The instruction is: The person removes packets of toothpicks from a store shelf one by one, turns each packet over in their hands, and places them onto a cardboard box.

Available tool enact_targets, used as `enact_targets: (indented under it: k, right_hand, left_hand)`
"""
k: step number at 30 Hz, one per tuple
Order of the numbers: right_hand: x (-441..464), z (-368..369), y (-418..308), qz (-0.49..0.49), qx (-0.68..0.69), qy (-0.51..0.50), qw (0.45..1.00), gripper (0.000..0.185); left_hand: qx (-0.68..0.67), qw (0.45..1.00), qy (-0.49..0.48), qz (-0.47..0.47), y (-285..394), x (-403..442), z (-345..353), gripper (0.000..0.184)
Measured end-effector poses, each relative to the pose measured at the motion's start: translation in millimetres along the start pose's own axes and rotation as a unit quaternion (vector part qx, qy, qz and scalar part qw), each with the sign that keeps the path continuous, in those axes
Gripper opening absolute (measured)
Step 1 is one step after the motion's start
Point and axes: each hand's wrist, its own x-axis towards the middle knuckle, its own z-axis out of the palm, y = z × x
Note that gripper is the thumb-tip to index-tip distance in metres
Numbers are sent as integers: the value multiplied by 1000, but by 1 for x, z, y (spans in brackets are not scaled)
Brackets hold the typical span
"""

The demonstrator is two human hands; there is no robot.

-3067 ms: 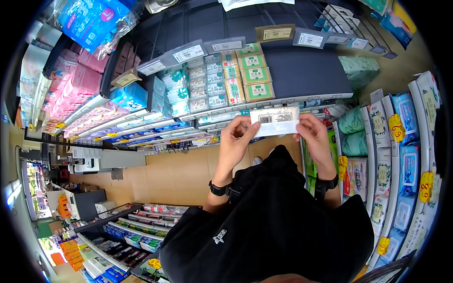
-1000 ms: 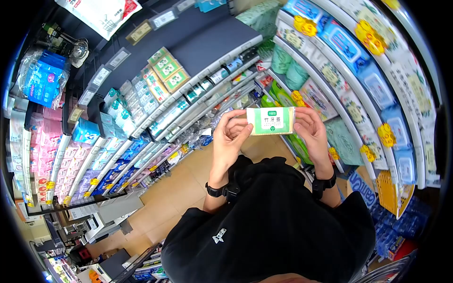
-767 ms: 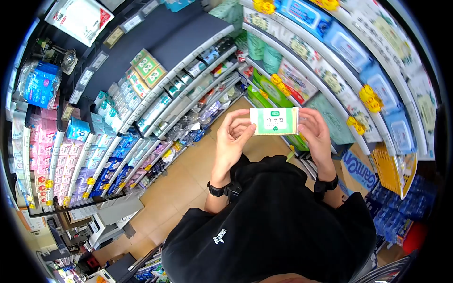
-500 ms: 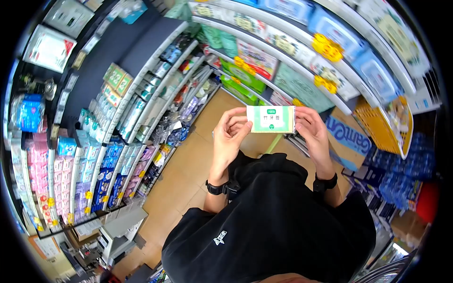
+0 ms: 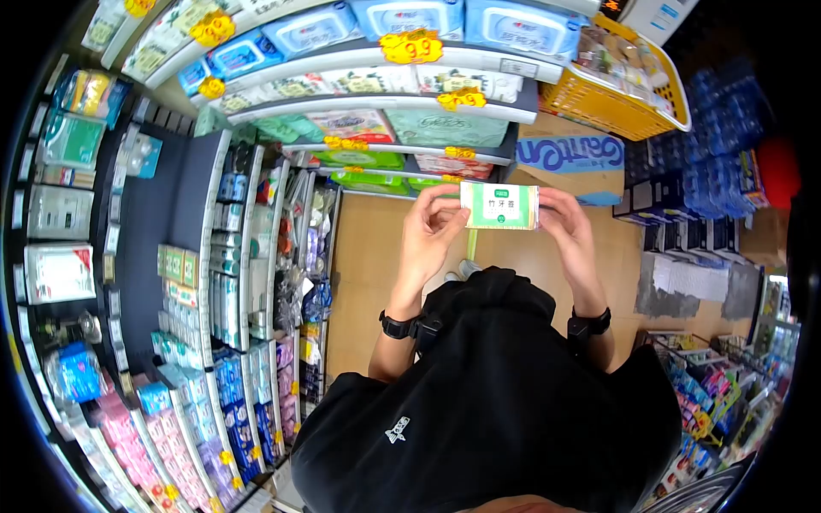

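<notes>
Yellow basket has swung higher in view, packet held above floor.

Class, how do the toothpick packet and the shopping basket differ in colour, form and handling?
The toothpick packet is green and white; the shopping basket is yellow. The packet is flat, the basket deep and open-topped. The left hand and right hand hold the packet; neither touches the basket. Both look roughly rectangular.
</notes>
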Motion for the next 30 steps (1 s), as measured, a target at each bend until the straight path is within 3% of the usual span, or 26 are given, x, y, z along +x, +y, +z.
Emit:
enact_targets:
  k: [15, 22, 26, 30]
  right_hand:
    - [-27, -68, 29, -1, -16, 122, 992, 37]
    - [24, -134, 49, 38, -71, 115, 990, 37]
    - [68, -172, 90, -3, -88, 112, 990, 37]
    - [105, -198, 111, 64, -71, 94, 991, 39]
  left_hand:
    - [73, 989, -126, -33, -36, 47, 66, 30]
    - [124, 985, -118, -29, -82, 109, 112, 28]
    - [139, 985, -98, -44, -118, 150, 135, 26]
    - [157, 985, -64, -39, -140, 181, 153, 25]
